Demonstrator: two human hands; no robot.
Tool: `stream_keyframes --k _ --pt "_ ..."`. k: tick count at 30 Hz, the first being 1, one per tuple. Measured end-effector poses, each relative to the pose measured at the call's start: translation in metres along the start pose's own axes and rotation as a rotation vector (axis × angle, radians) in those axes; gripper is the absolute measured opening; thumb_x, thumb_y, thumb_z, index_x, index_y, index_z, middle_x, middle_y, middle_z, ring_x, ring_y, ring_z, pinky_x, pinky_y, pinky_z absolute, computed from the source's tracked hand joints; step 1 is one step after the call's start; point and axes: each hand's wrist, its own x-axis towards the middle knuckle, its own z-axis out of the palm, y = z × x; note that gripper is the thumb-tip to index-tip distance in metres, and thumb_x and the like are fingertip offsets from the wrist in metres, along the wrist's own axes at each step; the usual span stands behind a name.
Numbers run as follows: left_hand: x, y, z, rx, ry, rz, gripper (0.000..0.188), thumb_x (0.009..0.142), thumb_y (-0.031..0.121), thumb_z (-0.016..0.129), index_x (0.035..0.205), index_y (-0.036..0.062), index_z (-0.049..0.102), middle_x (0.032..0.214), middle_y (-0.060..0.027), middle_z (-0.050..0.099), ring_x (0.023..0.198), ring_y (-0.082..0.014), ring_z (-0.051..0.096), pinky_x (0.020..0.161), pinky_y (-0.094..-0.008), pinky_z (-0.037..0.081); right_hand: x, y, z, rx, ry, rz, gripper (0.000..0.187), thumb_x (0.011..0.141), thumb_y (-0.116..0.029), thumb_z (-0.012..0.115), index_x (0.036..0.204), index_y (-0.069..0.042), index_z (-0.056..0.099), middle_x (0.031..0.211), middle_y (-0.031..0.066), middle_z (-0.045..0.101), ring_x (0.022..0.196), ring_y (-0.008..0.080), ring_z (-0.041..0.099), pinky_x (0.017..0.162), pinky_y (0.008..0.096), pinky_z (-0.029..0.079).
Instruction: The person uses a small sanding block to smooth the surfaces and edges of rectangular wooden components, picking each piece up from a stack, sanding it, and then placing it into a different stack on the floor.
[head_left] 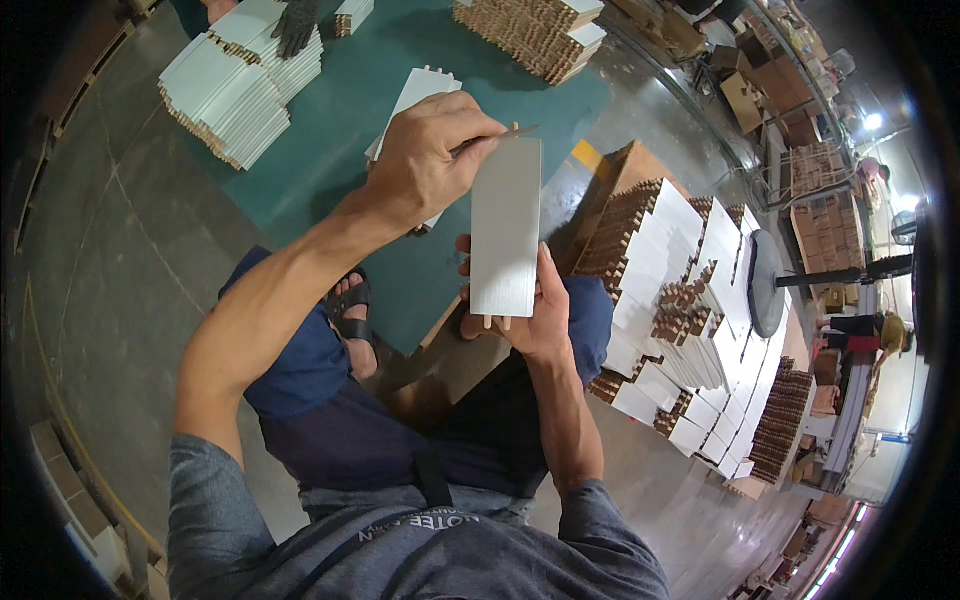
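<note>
Above the green work surface (320,150), near its right edge, a white panel (507,225) is gripped by the right hand (545,322); the left hand (432,150) pinches a thin blade (528,130) at the panel's far end. Probably edge-scraping; the next stroke calls for steadiness.

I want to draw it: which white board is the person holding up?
The one white board clasped in the right hand, with pegs poking out of its lower end. Other boards rest in stacks or on the green surface.

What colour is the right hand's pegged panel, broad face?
Plain white, greyish in this light; the pegged panel shows best in the head view.
</note>
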Motion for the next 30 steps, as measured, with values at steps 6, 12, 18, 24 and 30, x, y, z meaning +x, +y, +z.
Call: stream_keyframes --k 6,12,18,24,30 --pt "-0.003 0.012 0.013 0.087 -0.048 0.107 0.016 0.076 0.000 0.071 0.091 0.0036 0.073 0.081 -0.0098 0.064 0.079 -0.0302 0.064 0.067 -0.0388 0.054 0.009 -0.005 0.002 -0.040 -0.002 0.005 0.060 0.110 -0.048 0.026 0.145 -0.004 0.046 0.135 0.0202 0.060 0.108 0.0284 0.066 0.088 0.0418 0.057" --pt "-0.046 0.051 0.026 -0.043 -0.325 0.206 0.020 0.072 0.002 0.067 0.092 0.0038 0.070 0.079 -0.0092 0.056 0.078 -0.0299 0.061 0.066 -0.0393 0.053 0.017 -0.011 -0.022 0.463 -0.100 -0.064 0.056 0.111 -0.042 0.027 0.144 -0.002 0.046 0.136 0.0236 0.057 0.117 0.0336 0.063 0.098 0.0438 0.056" --pt "-0.042 0.044 0.018 -0.006 -0.275 0.178 0.027 0.077 -0.005 0.066 0.103 -0.0002 0.072 0.087 -0.0102 0.064 0.076 -0.0272 0.063 0.067 -0.0378 0.054 0.013 -0.016 -0.011 0.135 0.194 -0.107 0.055 0.109 -0.049 0.031 0.128 -0.005 0.057 0.100 0.0143 0.071 0.062 0.0262 0.066 0.060 0.0374 0.058" --pt "-0.038 0.025 0.029 0.047 -0.344 0.180 0.023 0.077 -0.004 0.067 0.099 0.0019 0.071 0.085 -0.0091 0.062 0.075 -0.0264 0.063 0.064 -0.0367 0.053 0.017 -0.019 -0.017 0.230 -0.007 -0.090 0.054 0.110 -0.045 0.030 0.136 -0.003 0.053 0.116 0.0184 0.067 0.086 0.0280 0.067 0.076 0.0416 0.059" --pt "-0.066 0.068 0.027 -0.184 -0.383 0.220 0.017 0.072 0.003 0.069 0.089 0.0032 0.068 0.079 -0.0087 0.059 0.076 -0.0286 0.061 0.066 -0.0383 0.054 0.015 -0.024 -0.007 0.173 0.029 -0.169 0.054 0.111 -0.039 0.030 0.148 -0.002 0.043 0.140 0.0254 0.055 0.116 0.0320 0.063 0.097 0.0434 0.056"
